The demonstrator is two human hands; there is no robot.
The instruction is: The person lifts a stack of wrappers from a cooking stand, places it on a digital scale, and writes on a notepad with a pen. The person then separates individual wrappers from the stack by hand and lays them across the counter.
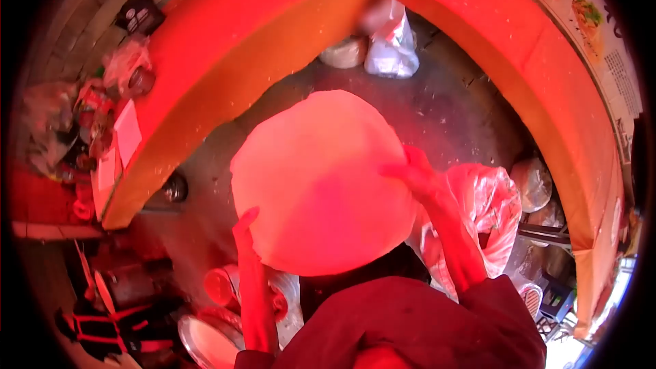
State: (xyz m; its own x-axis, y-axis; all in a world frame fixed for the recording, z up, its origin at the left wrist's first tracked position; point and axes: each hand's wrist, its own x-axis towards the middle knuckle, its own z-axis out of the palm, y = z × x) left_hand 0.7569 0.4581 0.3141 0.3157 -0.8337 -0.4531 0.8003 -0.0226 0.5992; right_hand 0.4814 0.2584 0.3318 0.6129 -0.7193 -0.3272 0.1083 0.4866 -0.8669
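Note:
A large, round, pale sheet, which looks like flat dough with a slightly uneven edge, is held out in front of my body above the floor. My left hand grips its lower left edge, thumb on top. On the right edge is my right hand, its thumb resting over the top face and its other fingers mostly hidden underneath. A shadow falls across the sheet's lower right part. Red light tints everything, so true colours are hard to tell.
A long angled counter curves around ahead, with bagged goods at its left end. White bags stand on the floor beyond. A plastic-lined bin is close on my right. Low left are a pot and a round basin.

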